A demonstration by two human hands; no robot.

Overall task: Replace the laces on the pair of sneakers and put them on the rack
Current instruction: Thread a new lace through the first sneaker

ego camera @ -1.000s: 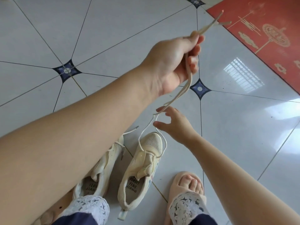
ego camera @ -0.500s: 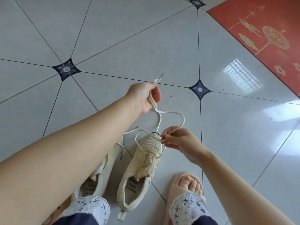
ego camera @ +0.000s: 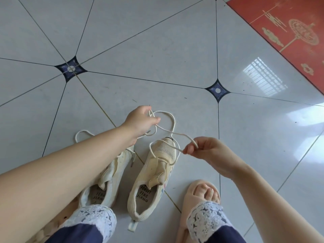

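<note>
Two cream sneakers stand side by side on the tiled floor, toes pointing away from me. The right sneaker (ego camera: 154, 174) has a cream lace (ego camera: 172, 120) running from its front eyelets up into a loop above the toe. My left hand (ego camera: 140, 121) pinches one stretch of that lace just beyond the toe. My right hand (ego camera: 201, 149) pinches another part of the lace to the right of the toe. The left sneaker (ego camera: 107, 179) lies partly under my left forearm, and its own lace (ego camera: 82, 134) trails loose on the floor.
My feet in beige slippers (ego camera: 199, 195) flank the sneakers, with lace-trimmed trouser cuffs (ego camera: 206, 220) at the frame's bottom. A red patterned mat (ego camera: 289, 27) covers the far right corner. Grey floor tiles (ego camera: 157, 50) stretch ahead. No rack is in view.
My left hand came down from high above to just beyond the sneaker's toe, so the lace went slack into a loop. My right hand closed on the lace and shifted right.
</note>
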